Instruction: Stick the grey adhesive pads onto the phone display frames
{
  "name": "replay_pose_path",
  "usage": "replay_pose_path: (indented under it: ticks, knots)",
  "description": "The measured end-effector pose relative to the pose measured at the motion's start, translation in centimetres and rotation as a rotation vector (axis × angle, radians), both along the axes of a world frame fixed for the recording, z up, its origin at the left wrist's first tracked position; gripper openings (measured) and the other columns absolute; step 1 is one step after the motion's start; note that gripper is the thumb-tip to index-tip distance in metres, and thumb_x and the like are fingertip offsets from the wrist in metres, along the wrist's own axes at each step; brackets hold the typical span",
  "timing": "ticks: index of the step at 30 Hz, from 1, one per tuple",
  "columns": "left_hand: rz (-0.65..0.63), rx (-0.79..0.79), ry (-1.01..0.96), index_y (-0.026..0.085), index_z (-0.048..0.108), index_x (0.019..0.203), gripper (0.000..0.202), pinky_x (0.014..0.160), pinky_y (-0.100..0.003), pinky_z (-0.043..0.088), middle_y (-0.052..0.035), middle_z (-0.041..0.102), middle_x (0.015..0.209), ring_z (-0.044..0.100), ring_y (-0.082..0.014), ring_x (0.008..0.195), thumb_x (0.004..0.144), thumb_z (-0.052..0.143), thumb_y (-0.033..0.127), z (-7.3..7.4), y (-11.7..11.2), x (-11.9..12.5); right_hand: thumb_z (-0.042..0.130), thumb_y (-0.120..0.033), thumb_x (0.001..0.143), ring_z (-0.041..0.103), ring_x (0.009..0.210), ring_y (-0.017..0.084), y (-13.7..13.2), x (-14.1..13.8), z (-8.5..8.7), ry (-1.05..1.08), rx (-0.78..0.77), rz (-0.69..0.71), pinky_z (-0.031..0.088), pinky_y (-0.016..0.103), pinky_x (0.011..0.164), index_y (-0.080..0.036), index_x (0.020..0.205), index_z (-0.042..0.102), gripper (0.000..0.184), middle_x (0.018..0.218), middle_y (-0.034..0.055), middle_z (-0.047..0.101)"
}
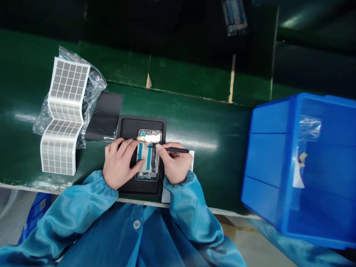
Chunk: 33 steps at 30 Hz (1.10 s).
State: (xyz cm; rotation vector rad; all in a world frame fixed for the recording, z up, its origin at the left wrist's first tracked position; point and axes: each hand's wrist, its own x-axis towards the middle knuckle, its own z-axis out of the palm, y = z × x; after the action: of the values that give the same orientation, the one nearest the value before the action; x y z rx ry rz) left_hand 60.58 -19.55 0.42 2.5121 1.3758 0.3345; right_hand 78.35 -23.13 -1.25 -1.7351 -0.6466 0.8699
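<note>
An opened smartphone [145, 163] lies in a shallow black tray [126, 124], with a bright circuit board [150, 138] at its top end and blue strips lower down. My left hand [119, 163] rests along the phone's left edge, fingers apart, its index finger near the board and its thumb over the lower body. In my right hand [178, 165], closed at the phone's right side, is a pair of black tweezers [178, 150]. Their thin tip points left, just below the board; whether it touches a part I cannot tell.
To the left, a folded sheet of grey square stickers [62, 144] lies over clear plastic bags [96, 79], beside black sheets [104, 115]. A large blue bin [264, 148] stands at right. A bagged phone part [235, 16] lies at the back. White paper [166, 195] shows under my right wrist.
</note>
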Motion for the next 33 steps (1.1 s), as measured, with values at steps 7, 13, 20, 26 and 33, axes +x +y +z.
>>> replay_pose_path:
  ticks: [7,13,20,26,33]
  knots:
    - [-0.002,-0.007,-0.001,0.019,0.060,0.129,0.050,0.091,-0.044,0.036,-0.0086,0.065,0.127,0.051,-0.0309,0.118,0.088,0.065,0.047,0.01,-0.01,0.07,0.082,-0.036,0.072,0.046,0.044,0.008,0.09,-0.18,0.09,-0.020,0.002,0.002,0.038,0.021,0.042,-0.017,0.073,0.068,0.024,0.050,-0.0049,0.054]
    - [0.001,-0.016,0.001,0.019,0.060,0.129,0.050,0.091,-0.044,0.035,-0.0103,0.065,0.128,0.051,-0.0319,0.119,0.088,0.064,0.047,-0.03,-0.05,0.01,0.083,-0.034,0.072,0.047,0.045,0.008,-0.06,-0.18,-0.08,-0.022,0.011,0.001,0.039,0.021,0.043,-0.017,0.074,0.068,0.022,0.052,-0.0050,0.055]
    - [-0.002,-0.008,0.003,0.018,0.060,0.129,0.049,0.091,-0.044,0.035,-0.0094,0.065,0.128,0.051,-0.0318,0.117,0.089,0.063,0.046,-0.04,-0.02,0.02,0.082,-0.035,0.072,0.047,0.044,0.008,-0.14,-0.18,-0.21,-0.022,-0.006,0.004,0.038,0.021,0.043,-0.017,0.074,0.068,0.023,0.052,-0.0044,0.056]
    - [-0.004,-0.017,0.008,0.020,0.061,0.129,0.049,0.091,-0.044,0.034,-0.0090,0.065,0.128,0.050,-0.0317,0.118,0.089,0.063,0.047,-0.11,-0.06,-0.01,0.082,-0.034,0.071,0.046,0.043,0.008,0.00,-0.25,0.04,-0.013,0.009,-0.003,0.037,0.021,0.042,-0.017,0.073,0.068,0.023,0.050,-0.0050,0.054]
    - [-0.047,0.030,0.009,0.027,0.066,0.123,0.036,0.088,-0.044,0.035,-0.0064,0.066,0.123,0.051,-0.0313,0.116,0.091,0.062,0.043,0.19,-0.08,-0.05,0.083,-0.034,0.071,0.046,0.043,0.008,-0.13,-0.17,-0.24,-0.011,0.012,-0.002,0.037,0.021,0.042,-0.017,0.074,0.068,0.023,0.050,-0.0051,0.054]
